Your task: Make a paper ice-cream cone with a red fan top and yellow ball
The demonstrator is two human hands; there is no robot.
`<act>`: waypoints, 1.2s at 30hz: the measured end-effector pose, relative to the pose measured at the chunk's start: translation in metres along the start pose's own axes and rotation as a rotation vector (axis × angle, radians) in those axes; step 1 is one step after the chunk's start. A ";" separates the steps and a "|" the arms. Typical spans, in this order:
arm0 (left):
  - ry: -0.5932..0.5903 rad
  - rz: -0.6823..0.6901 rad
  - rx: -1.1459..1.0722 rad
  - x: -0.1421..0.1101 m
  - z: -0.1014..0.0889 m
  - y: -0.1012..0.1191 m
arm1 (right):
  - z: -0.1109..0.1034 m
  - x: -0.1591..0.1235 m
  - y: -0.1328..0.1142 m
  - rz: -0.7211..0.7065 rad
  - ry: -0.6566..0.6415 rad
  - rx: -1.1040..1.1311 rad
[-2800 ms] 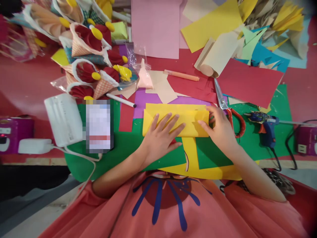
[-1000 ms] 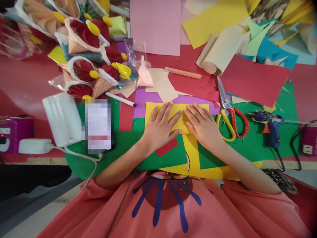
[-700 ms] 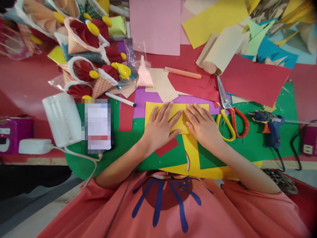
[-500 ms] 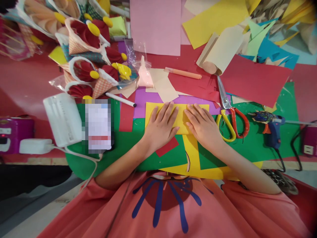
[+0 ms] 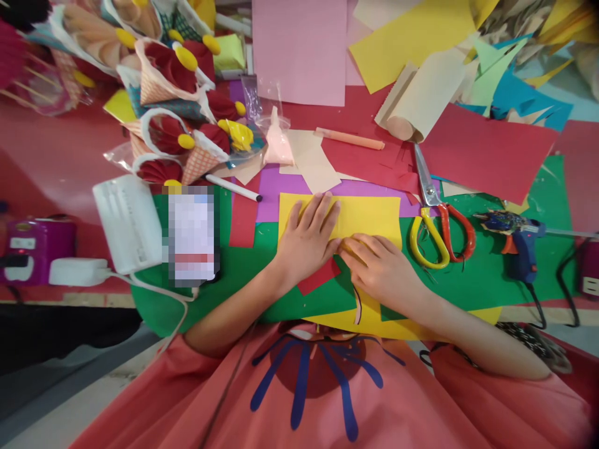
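A folded yellow paper lies on green sheets in front of me. My left hand rests flat on the paper's left half, fingers stretched out and apart. My right hand sits at the paper's near edge, fingers curled and pinching that edge close to my left thumb. A small red scrap lies under my left palm's heel.
Scissors with yellow and red handles lie to the right, a blue glue gun beyond them. A phone and white charger lie left. Paper flower cones crowd the far left; loose coloured sheets cover the back.
My right hand slid back from the top of the yellow paper to its near edge and curled onto it. My left hand stayed flat. The view shifted slightly.
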State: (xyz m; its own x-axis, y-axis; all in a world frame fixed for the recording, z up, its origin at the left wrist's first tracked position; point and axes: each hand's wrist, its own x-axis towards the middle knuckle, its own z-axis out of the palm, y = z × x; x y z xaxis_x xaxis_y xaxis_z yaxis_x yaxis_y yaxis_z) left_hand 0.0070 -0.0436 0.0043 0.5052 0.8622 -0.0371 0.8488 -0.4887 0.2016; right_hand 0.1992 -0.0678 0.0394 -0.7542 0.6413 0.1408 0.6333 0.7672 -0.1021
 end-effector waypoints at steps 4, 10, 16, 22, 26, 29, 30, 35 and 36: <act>-0.010 -0.001 0.004 0.000 0.002 -0.001 | 0.001 -0.003 -0.001 -0.001 -0.027 -0.013; -0.004 0.010 0.011 -0.001 0.006 -0.003 | -0.008 -0.015 -0.004 0.028 -0.041 -0.074; -0.002 0.014 0.021 -0.001 0.006 -0.003 | -0.025 -0.037 0.000 0.131 -0.076 -0.174; -0.016 0.003 0.008 -0.001 0.003 -0.002 | -0.035 -0.057 0.008 0.201 -0.073 -0.289; -0.003 -0.003 0.013 -0.001 0.004 -0.002 | -0.037 -0.059 0.012 0.268 0.026 -0.258; 0.001 0.008 0.007 -0.001 0.005 -0.003 | -0.035 -0.050 0.010 0.274 0.122 -0.174; 0.003 0.013 0.003 -0.002 0.005 -0.003 | -0.032 -0.046 0.009 0.235 0.121 -0.131; 0.029 0.025 0.002 -0.002 0.009 -0.006 | -0.009 -0.030 0.001 0.036 -0.002 0.007; 0.032 0.027 0.001 -0.002 0.009 -0.007 | -0.004 -0.029 -0.001 0.034 -0.015 0.005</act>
State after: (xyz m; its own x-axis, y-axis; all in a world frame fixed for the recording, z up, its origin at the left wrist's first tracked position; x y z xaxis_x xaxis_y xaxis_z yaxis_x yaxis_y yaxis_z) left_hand 0.0016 -0.0437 -0.0058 0.5228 0.8525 -0.0006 0.8352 -0.5120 0.2007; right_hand 0.2215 -0.0872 0.0397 -0.7348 0.6672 0.1220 0.6579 0.7449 -0.1110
